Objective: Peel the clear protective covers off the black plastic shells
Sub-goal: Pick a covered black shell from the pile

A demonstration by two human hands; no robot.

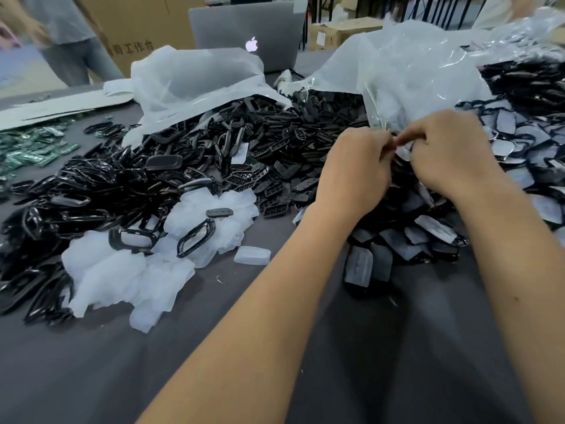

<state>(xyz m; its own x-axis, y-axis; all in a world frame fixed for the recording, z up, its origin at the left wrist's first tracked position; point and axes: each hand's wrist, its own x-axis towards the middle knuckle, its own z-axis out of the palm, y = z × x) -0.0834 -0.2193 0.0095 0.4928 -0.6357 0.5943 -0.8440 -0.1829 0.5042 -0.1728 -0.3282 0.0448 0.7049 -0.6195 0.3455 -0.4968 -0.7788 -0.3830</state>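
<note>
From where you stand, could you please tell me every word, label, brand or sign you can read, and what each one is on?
"工作台": end of a blurred line of dark characters on the brown cardboard box at the back left; the characters before it are unreadable.
Glowing white apple logo, no words: lid of the grey open laptop.
White label on the smaller brown carton: too small to read.
Green circuit boards: no legible markings.

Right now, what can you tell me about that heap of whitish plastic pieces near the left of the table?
The heap of covers is a loose pile of small, translucent, milky-white moulded pieces, thin and soft-looking, tumbled over one another at all angles. It lies on the grey table, left of the person's arms, against the pile of glossy black frames. Two black frames and one small flat black part rest on top of it. One cover lies by itself at the heap's right edge. Neither hand touches it.
</note>
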